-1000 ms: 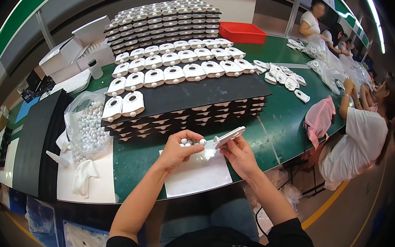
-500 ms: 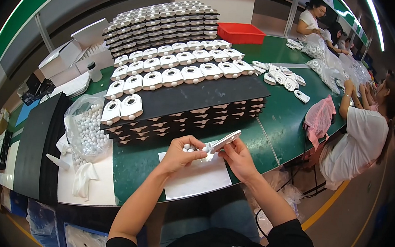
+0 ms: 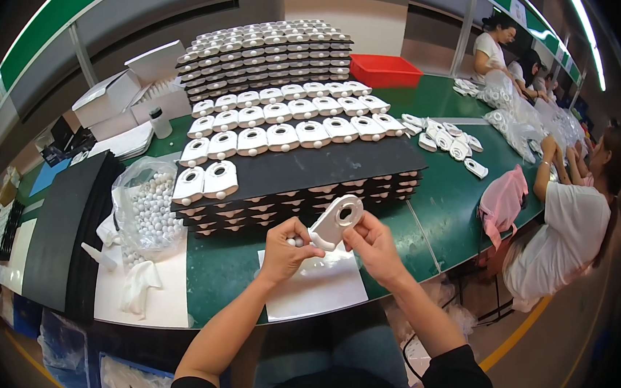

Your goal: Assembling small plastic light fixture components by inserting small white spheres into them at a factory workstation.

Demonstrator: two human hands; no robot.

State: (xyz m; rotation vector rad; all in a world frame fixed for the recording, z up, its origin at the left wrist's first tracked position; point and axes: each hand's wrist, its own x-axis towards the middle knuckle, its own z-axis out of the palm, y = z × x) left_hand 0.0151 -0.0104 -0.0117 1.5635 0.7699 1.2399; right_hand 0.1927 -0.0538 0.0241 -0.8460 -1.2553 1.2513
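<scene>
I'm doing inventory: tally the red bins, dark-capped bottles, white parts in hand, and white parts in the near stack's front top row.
Red bin: 1
Dark-capped bottle: 1
Held white part: 1
Front-row white parts: 2
Total: 5

L hand [image 3: 285, 250] curled, R hand [image 3: 373, 247] pinching, hands close tog., both forearms [image 3: 229, 325] angled inward
</scene>
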